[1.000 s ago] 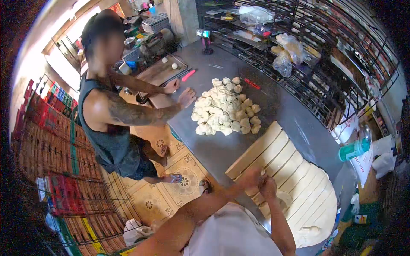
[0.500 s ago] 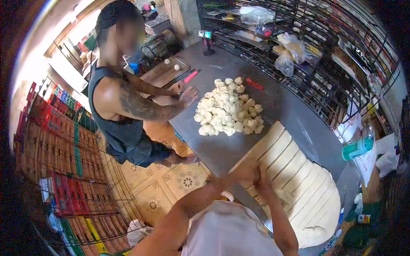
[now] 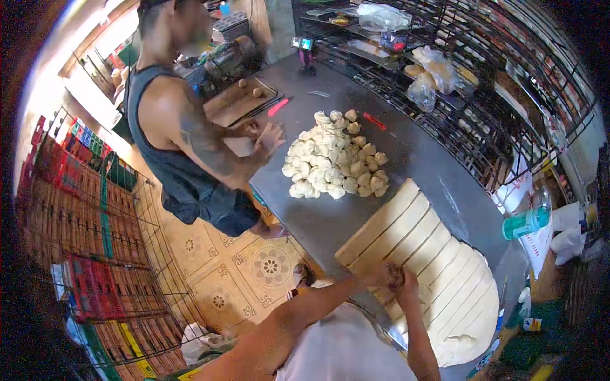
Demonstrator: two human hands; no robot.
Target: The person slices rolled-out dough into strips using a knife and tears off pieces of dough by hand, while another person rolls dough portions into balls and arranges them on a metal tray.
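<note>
A flat sheet of pale dough (image 3: 454, 279), cut into long strips, lies on the grey table (image 3: 318, 232) in front of me. Over its near left part, my left hand (image 3: 384, 274) and my right hand (image 3: 406, 286) are close together, seemingly touching. The fingers of both are blurred and dark, so what they hold, if anything, cannot be made out. Beyond the sheet is a heap of small dough pieces (image 3: 333, 155).
A co-worker (image 3: 184, 127) stands at the table's left side, hands near the heap. A tray (image 3: 241, 101), a pink tool (image 3: 277, 106), a red tool (image 3: 375, 121) and a small phone stand (image 3: 305, 54) lie further back. Black racks (image 3: 470, 140) line the right.
The co-worker has moved closer to the table and leans over it, with the hands lifted slightly. My hands have shifted a little over the dough sheet.
</note>
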